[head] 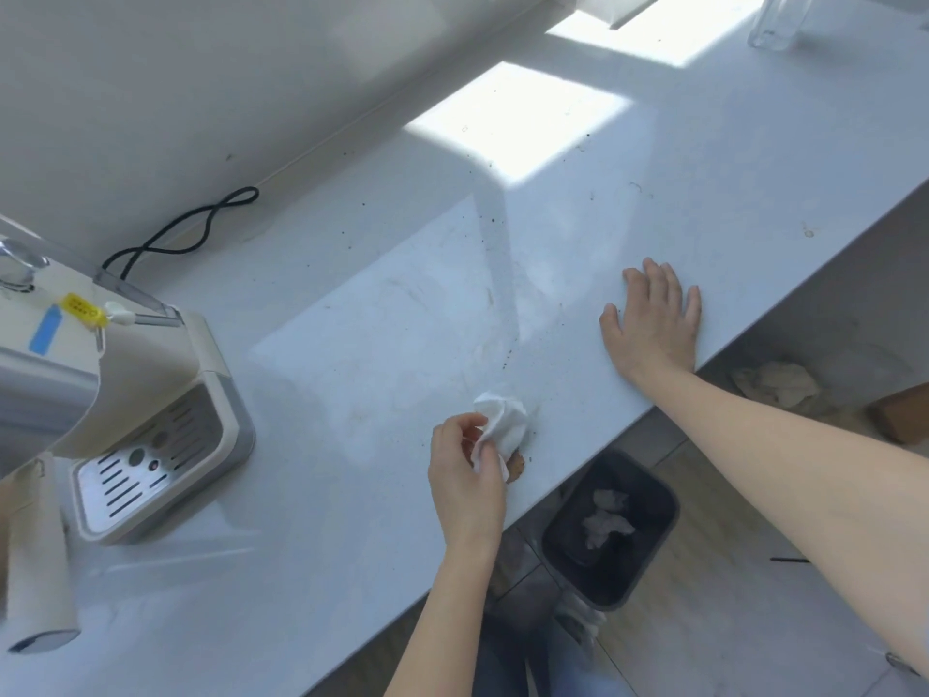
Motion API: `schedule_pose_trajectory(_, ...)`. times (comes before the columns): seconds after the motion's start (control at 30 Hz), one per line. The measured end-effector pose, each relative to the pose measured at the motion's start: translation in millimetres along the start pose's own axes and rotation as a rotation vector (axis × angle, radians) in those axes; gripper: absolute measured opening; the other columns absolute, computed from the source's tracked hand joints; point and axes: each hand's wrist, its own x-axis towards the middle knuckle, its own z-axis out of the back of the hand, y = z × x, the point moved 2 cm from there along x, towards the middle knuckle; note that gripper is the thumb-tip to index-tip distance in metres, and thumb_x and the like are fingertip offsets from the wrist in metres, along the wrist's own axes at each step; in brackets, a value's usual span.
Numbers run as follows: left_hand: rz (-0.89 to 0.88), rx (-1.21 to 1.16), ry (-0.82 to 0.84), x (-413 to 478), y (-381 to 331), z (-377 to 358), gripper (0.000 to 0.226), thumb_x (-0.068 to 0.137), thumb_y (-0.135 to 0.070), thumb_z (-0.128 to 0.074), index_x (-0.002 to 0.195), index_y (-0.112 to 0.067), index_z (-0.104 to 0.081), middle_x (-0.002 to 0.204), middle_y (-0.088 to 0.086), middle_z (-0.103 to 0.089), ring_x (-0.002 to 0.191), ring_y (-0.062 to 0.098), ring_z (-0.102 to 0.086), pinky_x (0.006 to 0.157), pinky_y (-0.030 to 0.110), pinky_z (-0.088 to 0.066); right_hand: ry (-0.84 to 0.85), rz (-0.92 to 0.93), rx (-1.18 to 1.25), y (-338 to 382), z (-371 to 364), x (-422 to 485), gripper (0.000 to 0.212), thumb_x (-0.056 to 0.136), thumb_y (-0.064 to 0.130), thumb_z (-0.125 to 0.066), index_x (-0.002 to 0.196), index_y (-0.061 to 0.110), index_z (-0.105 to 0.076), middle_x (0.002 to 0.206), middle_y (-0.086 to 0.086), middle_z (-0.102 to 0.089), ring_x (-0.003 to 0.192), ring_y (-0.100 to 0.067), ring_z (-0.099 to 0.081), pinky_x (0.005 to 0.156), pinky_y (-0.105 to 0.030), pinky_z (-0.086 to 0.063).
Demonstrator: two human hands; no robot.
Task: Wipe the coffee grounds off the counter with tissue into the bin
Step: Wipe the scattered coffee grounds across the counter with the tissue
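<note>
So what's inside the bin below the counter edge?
The dark bin holds at least two crumpled used tissues lying on its bottom. Whether coffee grounds are in there cannot be told; the interior is too dark, and its near-left corner is hidden by the counter.

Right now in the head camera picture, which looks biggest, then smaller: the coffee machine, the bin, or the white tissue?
1. coffee machine, though it's nearest the camera
2. bin, farther down on the floor
3. tissue, bunched in the left hand
</note>
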Motion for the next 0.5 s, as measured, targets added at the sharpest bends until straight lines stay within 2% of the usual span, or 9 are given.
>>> schedule_pose_trajectory(0.17,0.181,-0.244,-0.126,16,12,29,0.022,0.088,-0.019,-0.061,0.081,-0.04,-0.061,0.09,-0.015,-0.064,0.083,-0.002,-0.058,0.068,0.016,-0.045,0.002,0.006,-0.005,0,0,0,0.052,0.095,0.034,-0.034,0.143,0.012,-0.03,0.157,-0.008,-0.021,0.147,-0.024,-0.011,0.118,-0.05,-0.005)
schedule_pose_trajectory(0.27,0.193,-0.265,-0.24,37,23,56,0.022,0.086,-0.018,-0.063,0.076,-0.037,-0.062,0.085,-0.01,-0.063,0.083,0.014,-0.06,0.068,0.023,-0.046,-0.005,0.002,-0.005,0,-1,1,0.052,0.095,0.033,-0.034,0.142,0.013,-0.031,0.157,-0.008,-0.022,0.146,-0.024,-0.012,0.118,-0.05,-0.005)
schedule_pose_trajectory(0.37,0.17,-0.214,-0.335,62,33,84,0.004,0.082,-0.032,-0.066,0.079,-0.029,-0.065,0.083,-0.001,-0.062,0.079,0.019,-0.058,0.068,0.032,-0.048,-0.014,0.006,-0.007,0,-2,2,0.051,0.094,0.033,-0.035,0.141,0.012,-0.032,0.156,-0.008,-0.023,0.146,-0.024,-0.013,0.118,-0.05,-0.006)
schedule_pose_trajectory(0.4,0.164,-0.169,-0.354,69,37,91,0.007,0.08,-0.034,-0.065,0.081,-0.027,-0.065,0.084,0.0,-0.063,0.078,0.019,-0.058,0.07,0.034,-0.048,-0.013,0.005,-0.011,0,-3,2,0.052,0.094,0.033,-0.034,0.141,0.012,-0.032,0.156,-0.008,-0.023,0.146,-0.025,-0.013,0.117,-0.05,-0.006)
schedule_pose_trajectory(0.5,0.069,0.098,-0.295,83,45,98,0.013,0.079,-0.016,-0.058,0.089,-0.022,-0.063,0.095,0.006,-0.065,0.081,0.022,-0.059,0.07,0.032,-0.046,-0.012,0.001,-0.023,1,-4,2,0.052,0.093,0.033,-0.033,0.141,0.012,-0.032,0.156,-0.008,-0.022,0.146,-0.025,-0.012,0.117,-0.051,-0.006)
